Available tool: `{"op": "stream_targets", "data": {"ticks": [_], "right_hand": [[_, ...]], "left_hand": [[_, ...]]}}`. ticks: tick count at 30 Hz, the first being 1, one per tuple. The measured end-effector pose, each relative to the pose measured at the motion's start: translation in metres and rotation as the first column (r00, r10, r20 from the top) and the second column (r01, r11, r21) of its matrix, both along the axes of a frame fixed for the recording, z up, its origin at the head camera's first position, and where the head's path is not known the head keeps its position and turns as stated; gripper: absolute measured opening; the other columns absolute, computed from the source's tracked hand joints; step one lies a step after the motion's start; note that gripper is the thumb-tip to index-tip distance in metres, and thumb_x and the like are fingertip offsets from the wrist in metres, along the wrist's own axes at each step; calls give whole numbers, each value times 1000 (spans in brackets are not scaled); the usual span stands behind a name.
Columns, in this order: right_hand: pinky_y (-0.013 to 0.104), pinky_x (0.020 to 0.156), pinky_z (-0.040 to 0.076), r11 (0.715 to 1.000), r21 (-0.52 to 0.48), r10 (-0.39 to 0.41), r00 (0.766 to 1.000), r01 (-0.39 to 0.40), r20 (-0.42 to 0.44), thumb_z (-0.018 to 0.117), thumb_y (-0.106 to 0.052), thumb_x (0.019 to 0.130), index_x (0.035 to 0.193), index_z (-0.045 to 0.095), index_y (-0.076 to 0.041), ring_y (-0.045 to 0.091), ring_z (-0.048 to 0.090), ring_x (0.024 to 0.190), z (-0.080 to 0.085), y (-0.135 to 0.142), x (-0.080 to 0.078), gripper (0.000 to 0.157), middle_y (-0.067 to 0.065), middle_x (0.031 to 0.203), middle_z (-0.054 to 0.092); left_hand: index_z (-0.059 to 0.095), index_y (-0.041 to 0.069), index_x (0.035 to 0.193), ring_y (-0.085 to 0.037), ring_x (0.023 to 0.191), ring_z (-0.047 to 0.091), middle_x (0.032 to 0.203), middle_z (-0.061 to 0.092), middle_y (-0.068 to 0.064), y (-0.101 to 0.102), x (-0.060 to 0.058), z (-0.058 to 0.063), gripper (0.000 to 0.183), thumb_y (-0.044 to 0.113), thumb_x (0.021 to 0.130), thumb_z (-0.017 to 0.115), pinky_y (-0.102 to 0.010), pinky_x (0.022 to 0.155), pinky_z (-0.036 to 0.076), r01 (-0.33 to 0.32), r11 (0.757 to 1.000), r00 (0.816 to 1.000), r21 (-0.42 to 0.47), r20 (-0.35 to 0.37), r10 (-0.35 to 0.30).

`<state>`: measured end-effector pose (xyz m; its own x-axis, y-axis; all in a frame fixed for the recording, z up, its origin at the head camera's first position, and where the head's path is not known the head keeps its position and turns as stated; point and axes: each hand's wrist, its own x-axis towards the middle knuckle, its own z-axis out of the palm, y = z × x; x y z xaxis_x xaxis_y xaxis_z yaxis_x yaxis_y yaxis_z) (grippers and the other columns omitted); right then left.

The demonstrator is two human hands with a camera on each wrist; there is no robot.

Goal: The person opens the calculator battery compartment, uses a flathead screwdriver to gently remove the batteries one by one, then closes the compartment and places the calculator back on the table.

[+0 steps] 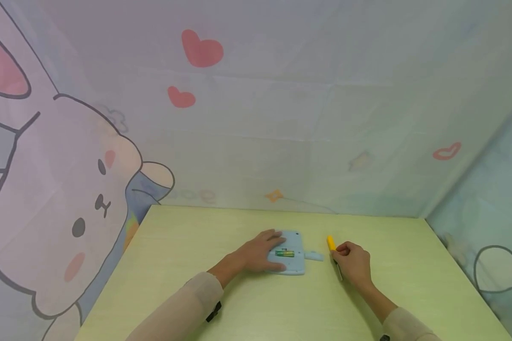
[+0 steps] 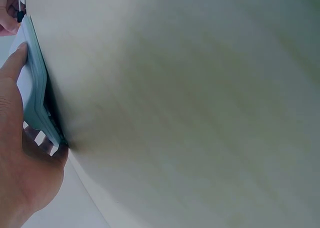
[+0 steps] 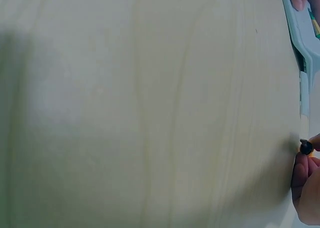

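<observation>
A flat light-blue device (image 1: 296, 267) lies on the table, with green batteries (image 1: 285, 254) in a slot on its upward face. My left hand (image 1: 258, 251) holds it by its left end. In the left wrist view the thumb (image 2: 16, 62) presses on the face, while other fingers bend against the edge. My right hand (image 1: 355, 263) pinches a yellow-handled screwdriver (image 1: 331, 242), its thin shaft slanting down toward me. That tool is right of the device and apart from it. Fingers partly cover its middle, and only a small dark end (image 3: 306, 147) shows in the right wrist view.
A narrow light-blue piece (image 1: 313, 256) sticks out at the device's right side; whether it is attached I cannot tell. The pale yellow-green table (image 1: 222, 220) meets a printed cloth backdrop (image 1: 256, 156) at its far edge, with more cloth to either side.
</observation>
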<state>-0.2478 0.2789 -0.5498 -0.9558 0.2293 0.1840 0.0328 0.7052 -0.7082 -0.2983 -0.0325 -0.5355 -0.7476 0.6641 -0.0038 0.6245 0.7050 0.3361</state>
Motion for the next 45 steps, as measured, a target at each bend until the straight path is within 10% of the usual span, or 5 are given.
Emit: {"op": "stream_targets", "data": {"ticks": [45], "right_hand": [[28, 61, 49, 999, 2, -35, 996, 35, -83, 75, -21, 88, 94, 69, -3, 18, 60, 68, -6, -2, 3, 19, 5, 78, 66]], "left_hand": [[35, 29, 155, -19, 151, 16, 163, 23, 6, 1, 0, -1, 87, 75, 84, 55, -45, 113, 33, 4, 1000, 1000, -10, -13, -4]]}}
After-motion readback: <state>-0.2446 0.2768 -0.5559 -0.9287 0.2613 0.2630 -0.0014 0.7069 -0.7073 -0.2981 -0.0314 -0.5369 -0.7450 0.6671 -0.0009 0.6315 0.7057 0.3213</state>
